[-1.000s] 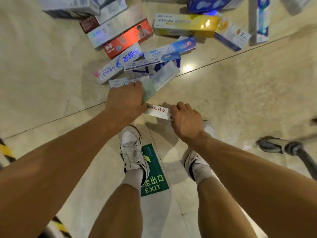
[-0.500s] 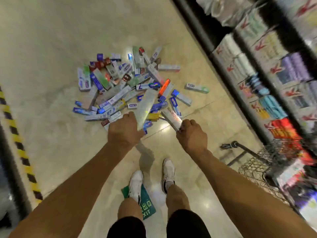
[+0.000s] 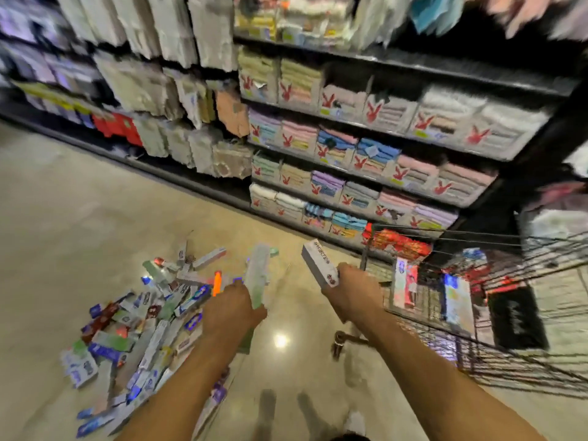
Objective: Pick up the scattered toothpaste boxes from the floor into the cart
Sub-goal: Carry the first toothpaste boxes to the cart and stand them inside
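Beige polished floor (image 3: 79,218) stretches through a shop aisle, where a heap of scattered toothpaste boxes (image 3: 136,326) lies at lower left, many overlapping one another. A person's left hand (image 3: 234,308) is closed around a pale green box (image 3: 257,280), which points up and away from the fist above the pile's right edge. The right hand (image 3: 351,291) is clenched on a white box (image 3: 318,265) with a red mark near its gripped end, raised just beside the near rim of a wire cart (image 3: 477,345). Several boxes already stand or lean inside the cart's basket, among them a white and pink one (image 3: 404,286) and a pale one with a blue top (image 3: 456,300); their printing is too blurred to read. Dark shelves (image 3: 381,128) of folded towels in boxes bearing red rabbit logos fill the background behind the cart. What looks like a white shoe (image 3: 354,423) shows at the bottom edge, though motion blur leaves that uncertain.
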A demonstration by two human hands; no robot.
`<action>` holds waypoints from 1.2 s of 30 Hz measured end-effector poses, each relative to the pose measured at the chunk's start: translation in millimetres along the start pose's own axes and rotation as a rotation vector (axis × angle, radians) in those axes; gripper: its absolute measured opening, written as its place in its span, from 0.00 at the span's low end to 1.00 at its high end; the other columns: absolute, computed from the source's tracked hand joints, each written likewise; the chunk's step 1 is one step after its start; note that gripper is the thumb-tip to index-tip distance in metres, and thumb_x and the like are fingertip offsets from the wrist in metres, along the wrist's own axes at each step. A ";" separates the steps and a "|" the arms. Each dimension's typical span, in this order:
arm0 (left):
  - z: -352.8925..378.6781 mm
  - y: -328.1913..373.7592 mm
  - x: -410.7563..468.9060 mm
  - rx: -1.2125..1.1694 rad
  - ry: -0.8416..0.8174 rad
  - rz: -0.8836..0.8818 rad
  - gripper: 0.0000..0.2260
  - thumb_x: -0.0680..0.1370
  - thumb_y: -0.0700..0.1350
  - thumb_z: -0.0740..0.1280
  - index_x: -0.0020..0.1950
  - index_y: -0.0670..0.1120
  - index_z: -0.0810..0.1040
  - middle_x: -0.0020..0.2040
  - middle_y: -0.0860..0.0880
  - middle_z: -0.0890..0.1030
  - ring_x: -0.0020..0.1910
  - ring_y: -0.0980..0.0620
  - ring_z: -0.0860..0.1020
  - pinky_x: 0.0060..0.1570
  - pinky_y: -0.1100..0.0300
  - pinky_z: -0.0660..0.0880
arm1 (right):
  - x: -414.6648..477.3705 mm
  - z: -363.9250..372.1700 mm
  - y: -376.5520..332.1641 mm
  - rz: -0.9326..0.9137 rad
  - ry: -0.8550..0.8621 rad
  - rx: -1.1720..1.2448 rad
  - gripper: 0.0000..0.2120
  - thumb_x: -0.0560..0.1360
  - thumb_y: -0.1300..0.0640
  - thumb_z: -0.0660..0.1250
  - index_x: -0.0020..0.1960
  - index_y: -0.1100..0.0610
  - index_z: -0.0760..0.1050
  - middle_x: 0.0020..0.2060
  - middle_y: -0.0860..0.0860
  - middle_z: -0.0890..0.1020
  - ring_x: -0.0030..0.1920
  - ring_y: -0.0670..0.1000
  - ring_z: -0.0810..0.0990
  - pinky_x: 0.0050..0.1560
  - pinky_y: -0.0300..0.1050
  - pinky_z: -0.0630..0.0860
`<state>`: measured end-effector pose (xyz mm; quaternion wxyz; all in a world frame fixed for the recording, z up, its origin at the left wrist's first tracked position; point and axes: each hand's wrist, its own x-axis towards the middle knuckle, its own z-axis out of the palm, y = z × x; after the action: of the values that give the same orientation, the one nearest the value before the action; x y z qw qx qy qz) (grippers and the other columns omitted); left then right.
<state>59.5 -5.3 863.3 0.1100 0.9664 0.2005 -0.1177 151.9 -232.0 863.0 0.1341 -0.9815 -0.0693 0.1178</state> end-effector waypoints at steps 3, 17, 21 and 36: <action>-10.2 67.3 -2.5 0.060 0.005 0.078 0.24 0.69 0.63 0.68 0.56 0.48 0.74 0.50 0.50 0.81 0.50 0.48 0.81 0.42 0.57 0.74 | -0.8 -32.0 54.3 0.079 0.043 0.058 0.19 0.73 0.38 0.64 0.54 0.51 0.75 0.48 0.50 0.81 0.46 0.56 0.82 0.40 0.47 0.76; 30.3 344.7 0.1 0.113 -0.016 0.286 0.25 0.69 0.65 0.68 0.53 0.47 0.74 0.47 0.50 0.81 0.45 0.48 0.82 0.43 0.56 0.79 | -5.6 -106.8 299.8 0.413 0.109 0.149 0.18 0.75 0.38 0.66 0.57 0.49 0.76 0.47 0.47 0.82 0.44 0.51 0.83 0.43 0.46 0.80; 49.4 384.3 10.4 0.136 -0.055 0.345 0.22 0.72 0.64 0.68 0.54 0.47 0.74 0.47 0.50 0.81 0.43 0.49 0.82 0.41 0.59 0.79 | -1.4 -109.7 346.3 0.488 0.090 0.131 0.20 0.77 0.37 0.65 0.57 0.52 0.75 0.46 0.46 0.77 0.43 0.50 0.79 0.40 0.45 0.73; 193.6 476.9 180.3 0.104 -0.240 0.307 0.24 0.76 0.63 0.67 0.60 0.45 0.71 0.48 0.51 0.80 0.41 0.53 0.79 0.34 0.62 0.71 | 137.2 -12.7 469.8 0.691 0.064 0.200 0.19 0.78 0.36 0.64 0.58 0.49 0.74 0.44 0.41 0.77 0.35 0.42 0.79 0.33 0.39 0.78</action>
<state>381.9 -417.4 709.7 0.0998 0.9690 0.0301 -0.2241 336.2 -660.5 714.4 0.1836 -0.9322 0.2827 0.1318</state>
